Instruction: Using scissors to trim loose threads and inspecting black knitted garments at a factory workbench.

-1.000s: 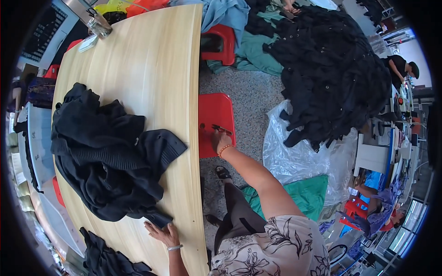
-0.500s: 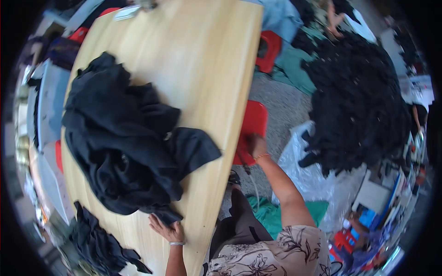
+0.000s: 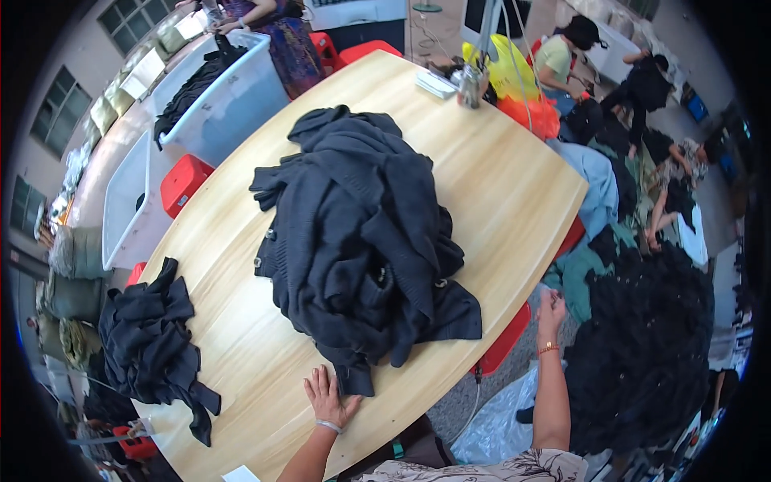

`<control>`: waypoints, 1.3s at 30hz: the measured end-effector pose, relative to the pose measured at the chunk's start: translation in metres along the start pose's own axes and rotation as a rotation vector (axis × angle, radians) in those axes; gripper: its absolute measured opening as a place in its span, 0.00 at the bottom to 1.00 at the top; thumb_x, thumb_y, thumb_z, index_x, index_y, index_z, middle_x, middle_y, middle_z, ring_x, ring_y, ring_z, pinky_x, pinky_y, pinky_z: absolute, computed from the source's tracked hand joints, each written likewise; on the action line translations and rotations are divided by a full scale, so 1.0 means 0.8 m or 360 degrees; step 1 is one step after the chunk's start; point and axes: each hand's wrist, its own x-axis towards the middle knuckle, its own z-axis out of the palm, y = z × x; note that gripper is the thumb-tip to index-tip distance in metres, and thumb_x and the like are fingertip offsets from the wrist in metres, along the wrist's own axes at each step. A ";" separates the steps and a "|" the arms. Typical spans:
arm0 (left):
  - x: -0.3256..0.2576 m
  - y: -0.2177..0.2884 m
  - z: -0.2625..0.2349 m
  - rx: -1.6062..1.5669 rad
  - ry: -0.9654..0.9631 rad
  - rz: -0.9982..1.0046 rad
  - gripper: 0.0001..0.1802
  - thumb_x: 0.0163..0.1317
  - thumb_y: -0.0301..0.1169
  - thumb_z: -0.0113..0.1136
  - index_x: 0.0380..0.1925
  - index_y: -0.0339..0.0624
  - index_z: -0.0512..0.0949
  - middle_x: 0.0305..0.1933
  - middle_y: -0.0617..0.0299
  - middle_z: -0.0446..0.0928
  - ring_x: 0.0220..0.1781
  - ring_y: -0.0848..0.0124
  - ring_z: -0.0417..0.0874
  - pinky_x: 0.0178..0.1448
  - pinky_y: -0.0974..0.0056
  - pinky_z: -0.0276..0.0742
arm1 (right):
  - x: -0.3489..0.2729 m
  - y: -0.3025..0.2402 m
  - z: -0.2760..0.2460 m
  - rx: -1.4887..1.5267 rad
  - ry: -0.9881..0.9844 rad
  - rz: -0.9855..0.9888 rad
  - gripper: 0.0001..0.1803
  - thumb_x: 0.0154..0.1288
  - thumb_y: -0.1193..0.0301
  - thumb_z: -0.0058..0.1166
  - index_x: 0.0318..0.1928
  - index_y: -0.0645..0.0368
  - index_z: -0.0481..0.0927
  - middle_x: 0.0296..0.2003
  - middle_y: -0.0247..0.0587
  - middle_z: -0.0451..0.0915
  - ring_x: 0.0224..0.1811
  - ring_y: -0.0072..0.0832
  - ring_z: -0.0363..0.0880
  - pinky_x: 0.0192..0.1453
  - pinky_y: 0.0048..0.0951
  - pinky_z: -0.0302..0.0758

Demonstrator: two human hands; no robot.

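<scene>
Left hand, lower centre of frame: flat on the wooden table, fingers spread wide, fingertips touching the near hem of the dark knit pile. It holds nothing.

Right hand, right of centre: stretched out past the table's edge, just beside the red stool. Whether its fingers close on anything cannot be told.

Dark knit pile, centre of frame: heaped garments, still unsorted. Step judged in hand: steadying the heap before one piece is drawn off. Next move would call for a pinch on a single hem, since the layers overlap.

Smaller dark bundle, lower left: on the table, well apart from the pile.

Black heap on the floor, right: partly cut off by the rim.

White bins, upper left: contents hard to make out.

Seated people, upper right: small and blurred.
</scene>
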 end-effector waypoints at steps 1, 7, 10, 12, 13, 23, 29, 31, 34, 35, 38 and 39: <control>0.001 0.002 0.002 -0.0017 -0.0012 0.0016 0.47 0.53 0.59 0.64 0.66 0.40 0.62 0.76 0.41 0.52 0.79 0.43 0.47 0.77 0.34 0.32 | 0.006 -0.037 0.039 -0.0079 -0.0136 -0.0151 0.09 0.68 0.69 0.60 0.36 0.59 0.74 0.25 0.24 0.73 0.23 0.11 0.68 0.25 0.17 0.66; 0.002 0.000 0.008 -0.0057 0.0000 0.0002 0.45 0.52 0.59 0.65 0.61 0.38 0.68 0.75 0.42 0.55 0.78 0.45 0.50 0.76 0.34 0.35 | -0.044 -0.156 0.301 -0.0628 -0.0726 -0.0911 0.36 0.51 0.52 0.73 0.50 0.68 0.77 0.23 0.37 0.76 0.23 0.25 0.71 0.31 0.28 0.71; 0.005 0.003 0.014 -0.0081 0.0038 0.0037 0.44 0.52 0.60 0.64 0.60 0.39 0.70 0.75 0.43 0.56 0.78 0.46 0.51 0.77 0.35 0.35 | -0.044 -0.162 0.359 -0.0874 -0.0633 -0.1063 0.26 0.60 0.52 0.64 0.33 0.67 0.79 0.22 0.51 0.77 0.23 0.40 0.73 0.33 0.35 0.73; 0.004 0.001 0.012 -0.0087 0.0040 0.0031 0.44 0.53 0.60 0.63 0.61 0.39 0.70 0.75 0.43 0.56 0.78 0.46 0.50 0.77 0.35 0.34 | -0.091 -0.196 0.360 -0.0799 -0.0702 -0.0978 0.23 0.63 0.56 0.61 0.31 0.68 0.77 0.22 0.52 0.77 0.24 0.37 0.75 0.34 0.36 0.73; 0.006 0.001 0.010 -0.0098 0.0063 0.0037 0.44 0.53 0.60 0.63 0.61 0.39 0.70 0.75 0.43 0.56 0.78 0.46 0.50 0.77 0.35 0.34 | -0.124 -0.219 0.358 -0.0477 -0.0855 -0.1090 0.20 0.66 0.60 0.60 0.32 0.68 0.78 0.22 0.47 0.77 0.24 0.28 0.73 0.32 0.32 0.72; -0.073 -0.060 0.015 -0.0475 -0.0159 0.0283 0.41 0.59 0.55 0.59 0.64 0.39 0.67 0.65 0.47 0.67 0.69 0.50 0.66 0.72 0.42 0.58 | -0.552 -0.275 0.362 -0.0141 -0.2855 -0.0886 0.20 0.60 0.66 0.64 0.24 0.65 0.68 0.16 0.44 0.64 0.19 0.22 0.61 0.25 0.31 0.63; -0.350 -0.261 0.019 -0.1775 -0.0103 -0.0349 0.37 0.64 0.54 0.55 0.64 0.39 0.66 0.61 0.46 0.72 0.64 0.50 0.71 0.67 0.45 0.66 | -0.731 -0.124 0.350 -0.0325 -0.3140 -0.0379 0.24 0.58 0.61 0.62 0.23 0.65 0.63 0.16 0.43 0.59 0.21 0.23 0.58 0.25 0.33 0.61; -0.408 -0.336 0.004 -0.2199 -0.0062 -0.0591 0.36 0.66 0.54 0.53 0.64 0.39 0.66 0.60 0.46 0.73 0.63 0.50 0.73 0.65 0.46 0.68 | -0.789 -0.095 0.355 -0.0176 -0.3295 -0.0312 0.23 0.61 0.61 0.61 0.24 0.65 0.65 0.17 0.38 0.62 0.22 0.19 0.61 0.25 0.29 0.61; -0.539 -0.471 -0.030 -0.2798 0.0086 -0.0971 0.35 0.68 0.54 0.51 0.64 0.39 0.66 0.58 0.46 0.75 0.60 0.50 0.76 0.62 0.48 0.72 | -0.856 -0.080 0.368 -0.0113 -0.3693 -0.0017 0.21 0.63 0.59 0.58 0.28 0.66 0.69 0.20 0.37 0.66 0.24 0.20 0.63 0.28 0.30 0.64; -0.534 -0.468 -0.033 -0.3001 0.0147 -0.1096 0.34 0.69 0.53 0.50 0.64 0.39 0.66 0.57 0.46 0.76 0.60 0.50 0.77 0.62 0.49 0.74 | -0.868 -0.078 0.376 -0.0261 -0.3841 -0.0005 0.20 0.66 0.59 0.56 0.34 0.68 0.75 0.24 0.41 0.76 0.27 0.25 0.73 0.33 0.32 0.71; -0.470 -0.453 -0.124 -0.2727 0.0838 -0.2183 0.25 0.74 0.47 0.46 0.59 0.39 0.73 0.50 0.51 0.79 0.56 0.58 0.79 0.55 0.56 0.78 | -0.862 -0.023 0.375 -0.0378 -0.3599 -0.0187 0.20 0.73 0.60 0.46 0.48 0.67 0.80 0.40 0.55 0.84 0.43 0.46 0.83 0.48 0.39 0.76; -0.465 -0.458 -0.151 -0.2255 0.0950 -0.2220 0.24 0.74 0.46 0.46 0.56 0.39 0.75 0.48 0.53 0.80 0.53 0.62 0.79 0.53 0.60 0.77 | -0.857 -0.028 0.377 -0.0694 -0.3486 -0.0443 0.19 0.72 0.61 0.46 0.45 0.66 0.80 0.39 0.55 0.83 0.43 0.47 0.83 0.47 0.40 0.77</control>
